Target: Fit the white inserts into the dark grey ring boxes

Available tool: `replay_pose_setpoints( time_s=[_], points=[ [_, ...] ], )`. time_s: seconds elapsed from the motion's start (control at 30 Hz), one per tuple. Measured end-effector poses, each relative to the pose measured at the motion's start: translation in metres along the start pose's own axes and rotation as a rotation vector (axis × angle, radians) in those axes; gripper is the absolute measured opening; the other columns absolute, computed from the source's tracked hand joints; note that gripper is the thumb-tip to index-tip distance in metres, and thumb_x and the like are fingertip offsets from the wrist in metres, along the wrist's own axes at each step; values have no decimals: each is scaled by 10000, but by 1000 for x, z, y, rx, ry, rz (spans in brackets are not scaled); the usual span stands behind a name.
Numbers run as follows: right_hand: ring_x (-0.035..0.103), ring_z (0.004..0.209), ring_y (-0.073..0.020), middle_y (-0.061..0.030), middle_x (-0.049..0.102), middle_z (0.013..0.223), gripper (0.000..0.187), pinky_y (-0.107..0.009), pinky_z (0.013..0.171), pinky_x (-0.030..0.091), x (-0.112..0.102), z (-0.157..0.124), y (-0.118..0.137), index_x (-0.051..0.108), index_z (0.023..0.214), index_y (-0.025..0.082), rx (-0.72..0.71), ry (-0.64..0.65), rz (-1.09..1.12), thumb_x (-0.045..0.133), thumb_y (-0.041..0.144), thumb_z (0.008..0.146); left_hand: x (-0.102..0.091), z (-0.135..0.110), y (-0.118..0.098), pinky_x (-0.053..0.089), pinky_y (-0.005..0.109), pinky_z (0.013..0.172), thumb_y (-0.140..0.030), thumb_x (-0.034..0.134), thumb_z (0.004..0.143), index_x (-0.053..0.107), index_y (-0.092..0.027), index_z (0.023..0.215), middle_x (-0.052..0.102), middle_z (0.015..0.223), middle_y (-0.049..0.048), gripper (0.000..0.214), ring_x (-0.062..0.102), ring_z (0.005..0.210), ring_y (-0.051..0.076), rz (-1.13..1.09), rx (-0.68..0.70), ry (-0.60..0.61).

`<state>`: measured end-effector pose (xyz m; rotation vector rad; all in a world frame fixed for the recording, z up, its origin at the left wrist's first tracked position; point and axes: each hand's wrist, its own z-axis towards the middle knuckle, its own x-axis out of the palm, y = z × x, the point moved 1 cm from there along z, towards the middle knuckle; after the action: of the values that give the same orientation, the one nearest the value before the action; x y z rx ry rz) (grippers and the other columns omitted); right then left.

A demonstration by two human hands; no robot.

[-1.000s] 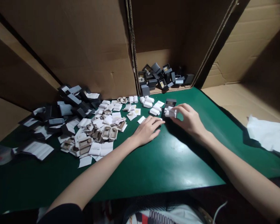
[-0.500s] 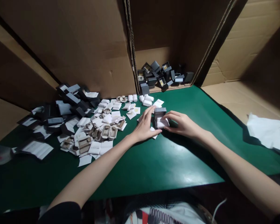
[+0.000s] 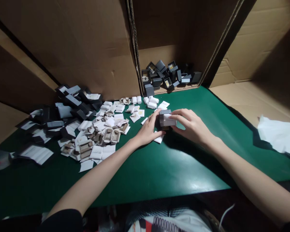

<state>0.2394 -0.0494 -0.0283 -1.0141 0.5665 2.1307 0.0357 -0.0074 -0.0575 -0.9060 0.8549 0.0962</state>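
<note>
Mid-counter (image 3: 178,167), the right hand (image 3: 173,120), nearly closed, pinches a white insert (image 3: 168,121) by its right end at a small dark box (image 3: 165,112). The left hand (image 3: 147,129) curves half-open along the box's left side; its grip is unclear. The insert looks light and creasable, best held by its edges.

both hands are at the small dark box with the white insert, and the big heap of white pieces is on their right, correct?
Not quite: in the head view, the heap of white pieces is to the left of both left hand and right hand.
</note>
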Motion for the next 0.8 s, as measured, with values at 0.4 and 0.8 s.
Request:
replay_pose_setpoints(
  time_s=[0.4,0.8],
  points=[
    [575,909,-226,-102,655,1054,235,-376,756,464,7,-2,-3,592,1113,213,-24,148,126,537,262,889,-1,-1,-2,358,433,1087,-251,673,775,119,-271,1467,276,1512,120,887,344,1360,285,5,-3,28],
    [553,929,-234,-89,686,1021,252,-387,771,404,15,-4,-1,598,1104,201,36,131,149,527,348,912,0,-1,0,433,431,1018,-212,697,734,230,-285,1453,397,1444,98,861,470,1249,279,-86,-23,-9]
  ],
)
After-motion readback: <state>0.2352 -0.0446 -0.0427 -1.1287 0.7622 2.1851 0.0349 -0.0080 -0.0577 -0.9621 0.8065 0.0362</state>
